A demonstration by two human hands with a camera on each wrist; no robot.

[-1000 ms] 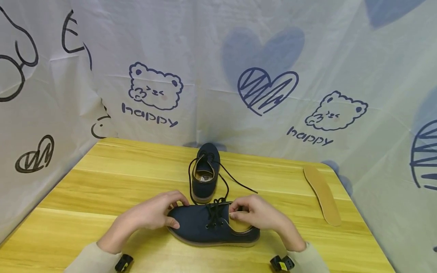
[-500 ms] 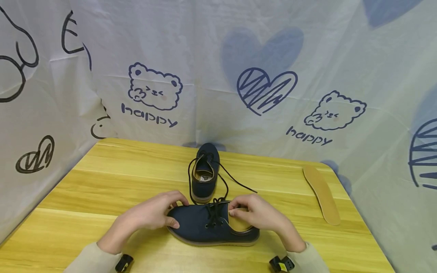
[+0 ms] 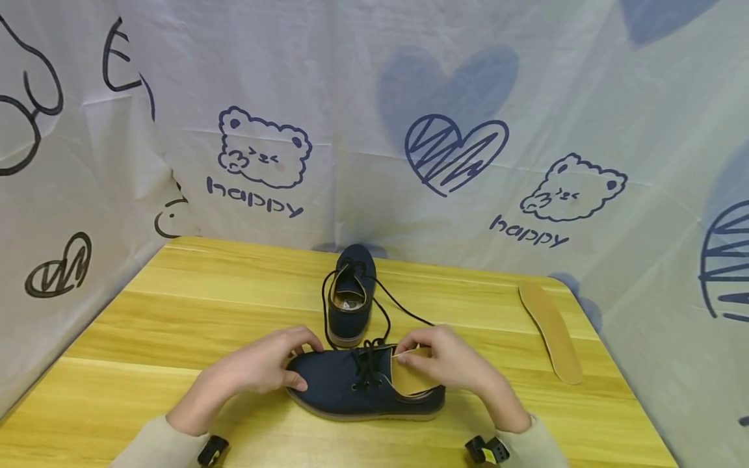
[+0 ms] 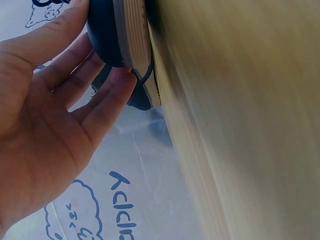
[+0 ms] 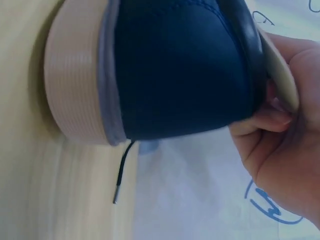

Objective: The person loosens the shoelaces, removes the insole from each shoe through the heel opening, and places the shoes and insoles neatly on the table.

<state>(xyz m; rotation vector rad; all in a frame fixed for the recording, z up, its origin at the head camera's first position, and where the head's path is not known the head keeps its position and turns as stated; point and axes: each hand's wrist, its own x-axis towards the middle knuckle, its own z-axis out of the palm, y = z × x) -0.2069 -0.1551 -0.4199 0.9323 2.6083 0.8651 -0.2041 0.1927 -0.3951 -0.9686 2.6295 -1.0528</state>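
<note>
A navy lace-up shoe (image 3: pixel 333 383) lies across the near part of the table, toe to the left. My left hand (image 3: pixel 266 364) grips its toe, thumb on the near side and fingers round the far side. At the heel opening, my right hand (image 3: pixel 450 364) pinches the tan insole (image 3: pixel 407 377) between thumb and fingers. The insole's heel end is raised above the collar; its front part is hidden inside the shoe. In the right wrist view this lifted end (image 5: pixel 281 70) stands out past the heel collar, with the fingers curled against it.
Behind stands a second navy shoe (image 3: pixel 351 322), toe away, with loose black laces (image 3: pixel 404 305) trailing right. Another tan insole (image 3: pixel 550 335) lies near the table's right edge. A printed white cloth (image 3: pixel 363 117) hangs along the table's back.
My right hand has shifted slightly right and drawn the insole's heel end up out of the shoe opening. The left hand keeps its grip on the toe, and the shoe stays in place.
</note>
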